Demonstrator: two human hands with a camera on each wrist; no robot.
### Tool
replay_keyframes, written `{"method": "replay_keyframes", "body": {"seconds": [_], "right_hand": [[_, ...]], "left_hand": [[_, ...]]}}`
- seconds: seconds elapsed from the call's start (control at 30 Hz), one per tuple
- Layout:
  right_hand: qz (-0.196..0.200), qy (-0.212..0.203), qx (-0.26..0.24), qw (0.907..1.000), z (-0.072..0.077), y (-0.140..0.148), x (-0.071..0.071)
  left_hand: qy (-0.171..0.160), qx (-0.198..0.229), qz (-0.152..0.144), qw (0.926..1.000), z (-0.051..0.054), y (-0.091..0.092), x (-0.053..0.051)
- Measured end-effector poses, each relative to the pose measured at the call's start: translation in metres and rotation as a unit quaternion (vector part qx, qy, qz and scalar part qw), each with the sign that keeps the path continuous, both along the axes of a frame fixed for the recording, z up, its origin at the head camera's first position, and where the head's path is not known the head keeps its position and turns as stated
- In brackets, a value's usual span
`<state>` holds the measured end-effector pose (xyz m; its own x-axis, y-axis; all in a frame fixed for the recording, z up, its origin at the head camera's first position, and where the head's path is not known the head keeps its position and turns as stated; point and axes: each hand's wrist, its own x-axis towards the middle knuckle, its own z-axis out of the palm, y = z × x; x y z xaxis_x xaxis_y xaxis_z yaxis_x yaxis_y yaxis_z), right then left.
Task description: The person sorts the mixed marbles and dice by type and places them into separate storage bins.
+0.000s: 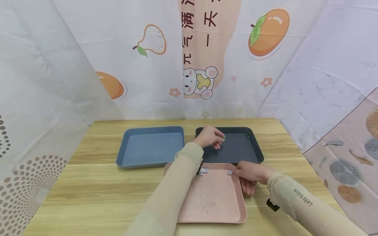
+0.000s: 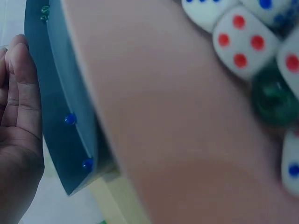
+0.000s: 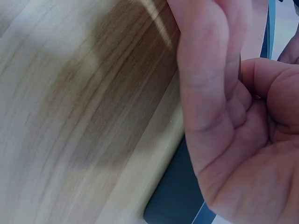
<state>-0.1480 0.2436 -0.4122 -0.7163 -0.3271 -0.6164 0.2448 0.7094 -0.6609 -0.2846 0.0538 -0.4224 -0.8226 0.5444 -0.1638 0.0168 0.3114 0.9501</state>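
My left hand [image 1: 209,137] is over the dark tray [image 1: 236,150], pinching a small green marble [image 1: 224,138] at its fingertips. Several green marbles [image 1: 247,136] lie in that tray's far right corner. Blue marbles [image 2: 70,119] show along a tray edge in the left wrist view. My right hand [image 1: 251,175] holds the right rim of the pink tray [image 1: 212,203], thumb and forefinger at the edge. Just inside, by those fingertips, sits a white die [image 1: 229,172]. More white dice [image 1: 203,170] cluster near the left forearm, with a green marble [image 2: 274,95] among them.
A blue tray [image 1: 150,147] stands at the back left, left of the dark one. All the trays are on a wooden table [image 1: 97,183]. Printed curtains [image 1: 147,82] hang behind it and at both sides. The left forearm crosses above the pink tray.
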Motion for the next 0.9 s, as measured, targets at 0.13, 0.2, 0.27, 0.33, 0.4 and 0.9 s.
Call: {"method": "replay_keyframes", "body": {"seconds": [0.13, 0.2, 0.27, 0.33, 0.4, 0.9], "right_hand": [[0.004, -0.001, -0.003, 1.0000, 0.000, -0.001, 0.000], [0.005, -0.001, -0.006, 1.0000, 0.000, -0.001, 0.000], [0.006, -0.001, -0.008, 1.0000, 0.001, -0.001, 0.000], [0.006, 0.000, -0.009, 0.9999, 0.001, -0.001, 0.000], [0.007, 0.002, -0.009, 0.9999, 0.001, 0.000, 0.000], [0.011, 0.006, -0.006, 0.9999, 0.001, 0.001, 0.000]], "left_hand": [[-0.008, -0.007, 0.014, 0.9998, -0.007, 0.004, -0.002], [-0.010, -0.014, 0.020, 0.9996, -0.011, 0.004, -0.003], [-0.015, -0.022, 0.029, 0.9992, -0.014, 0.005, -0.004], [-0.022, -0.028, 0.040, 0.9986, -0.017, 0.004, -0.004], [-0.030, -0.032, 0.049, 0.9978, -0.020, 0.004, -0.005], [0.004, -0.098, 0.058, 0.9935, -0.029, 0.006, -0.005]]}}
